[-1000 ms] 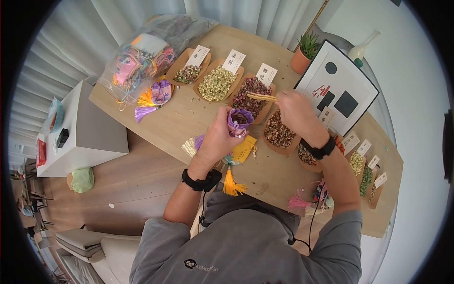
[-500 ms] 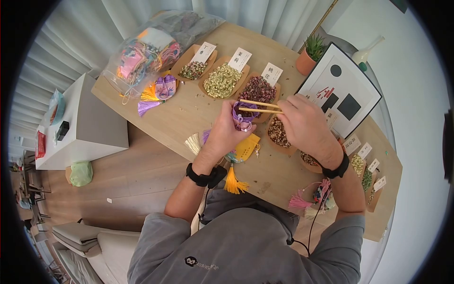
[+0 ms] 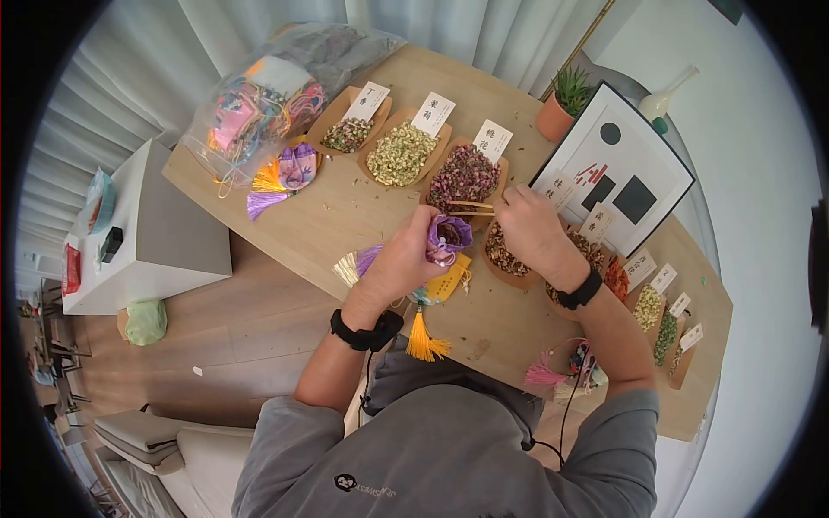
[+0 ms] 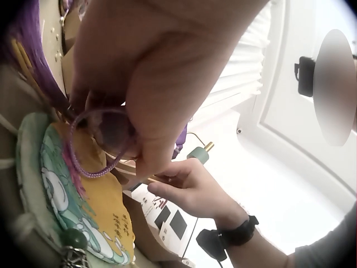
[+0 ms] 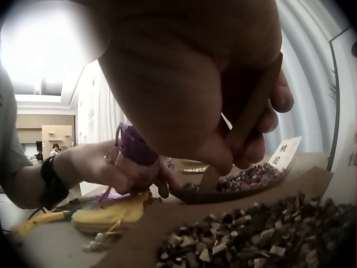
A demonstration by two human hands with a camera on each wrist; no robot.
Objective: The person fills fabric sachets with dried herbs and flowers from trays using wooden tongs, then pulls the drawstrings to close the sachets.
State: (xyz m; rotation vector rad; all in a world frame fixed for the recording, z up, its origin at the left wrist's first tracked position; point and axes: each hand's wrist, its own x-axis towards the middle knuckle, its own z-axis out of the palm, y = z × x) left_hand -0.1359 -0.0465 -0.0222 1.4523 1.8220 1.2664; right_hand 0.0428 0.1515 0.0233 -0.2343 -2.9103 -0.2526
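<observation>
My left hand (image 3: 399, 263) grips a small purple drawstring pouch (image 3: 449, 246), its mouth held up and dark dried bits showing inside. A purple cord loop (image 4: 75, 142) hangs by that hand in the left wrist view. Between the fingers of my right hand (image 3: 537, 235) are slim wooden tongs (image 3: 473, 207), whose tips lie over the near edge of a paper tray of pink dried buds (image 3: 466, 177). In the right wrist view the tongs (image 5: 254, 111) slant down toward that tray. A yellow pouch with a tassel (image 3: 443, 278) lies below my left hand.
Paper trays of dried herbs line the table, including pale green buds (image 3: 401, 155) and brown chips (image 3: 505, 249). A framed picture (image 3: 617, 164) stands behind, beside a potted plant (image 3: 557, 116). A clear bag (image 3: 259, 108) and a purple pouch (image 3: 298, 166) are at the far left.
The tongs went from the pink buds to over the pouch's mouth, then back to the tray. The pouch, still in my left hand, now sits slightly lower in view.
</observation>
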